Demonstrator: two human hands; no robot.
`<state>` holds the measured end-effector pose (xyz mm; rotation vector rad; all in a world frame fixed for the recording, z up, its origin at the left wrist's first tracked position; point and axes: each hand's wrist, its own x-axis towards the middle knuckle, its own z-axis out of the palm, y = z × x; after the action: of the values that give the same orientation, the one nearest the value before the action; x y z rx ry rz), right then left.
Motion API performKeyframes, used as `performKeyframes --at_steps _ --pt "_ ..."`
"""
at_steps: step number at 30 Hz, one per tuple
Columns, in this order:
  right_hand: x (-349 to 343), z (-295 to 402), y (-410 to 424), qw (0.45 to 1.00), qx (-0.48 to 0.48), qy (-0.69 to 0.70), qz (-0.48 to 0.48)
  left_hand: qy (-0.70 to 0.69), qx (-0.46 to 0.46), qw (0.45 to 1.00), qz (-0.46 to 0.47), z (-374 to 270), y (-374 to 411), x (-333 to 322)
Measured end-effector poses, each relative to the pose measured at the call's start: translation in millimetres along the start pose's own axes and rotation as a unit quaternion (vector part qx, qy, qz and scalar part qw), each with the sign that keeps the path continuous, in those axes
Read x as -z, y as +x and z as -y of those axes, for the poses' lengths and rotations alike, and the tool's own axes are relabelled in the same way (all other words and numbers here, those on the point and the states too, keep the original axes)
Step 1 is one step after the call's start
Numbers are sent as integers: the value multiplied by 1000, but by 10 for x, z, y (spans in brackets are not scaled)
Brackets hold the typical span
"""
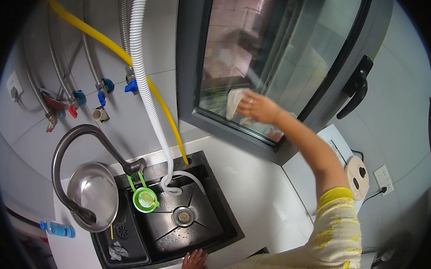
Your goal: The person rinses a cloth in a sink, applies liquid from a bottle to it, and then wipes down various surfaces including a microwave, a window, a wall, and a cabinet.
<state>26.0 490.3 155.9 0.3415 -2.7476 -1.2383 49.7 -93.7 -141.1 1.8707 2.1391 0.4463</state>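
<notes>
My right hand [259,106] presses a pale cloth [234,102] against the lower part of a window pane [241,62]. A ring sits on one of its fingers. The pane is set in a dark grey window sash [233,130], which stands swung inward at an angle over the white countertop [253,190]. At the front rim of the black sink [184,221], my left hand [194,264] rests with its fingers apart, and nothing shows in it.
A dark gooseneck faucet [83,130] arches over a metal bowl [94,195]. A green strainer [146,200] hangs by the sink. A white corrugated hose [146,83] and a yellow pipe [164,107] run down to it. The black window handle [356,87] juts out at right; a blue bottle [58,229] lies left.
</notes>
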Motion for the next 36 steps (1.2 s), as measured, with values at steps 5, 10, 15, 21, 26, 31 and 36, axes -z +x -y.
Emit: performKeyframes --at_steps 5,10,15,21,26,31,36 --pt "1268 -1072 384 930 -277 -193 -145 22 5 1000 4 28 -12 -58" --pt "886 -925 580 911 -338 -179 -157 11 0 1000 -4 19 -18 -51" --pt "-153 443 193 987 -119 -103 41 -5 -6 1000 -9 61 -35 -36" --pt "83 70 -379 998 -52 -42 2 -5 -16 1000 -22 53 -1 -49" --pt "1076 -613 95 921 -327 -154 -144 -3 8 1000 10 43 6 -44" --pt "118 40 -342 981 -146 -98 -77 -11 13 999 48 13 32 6" --pt "209 -31 -161 993 -105 -60 -16 -64 11 998 15 21 31 24"
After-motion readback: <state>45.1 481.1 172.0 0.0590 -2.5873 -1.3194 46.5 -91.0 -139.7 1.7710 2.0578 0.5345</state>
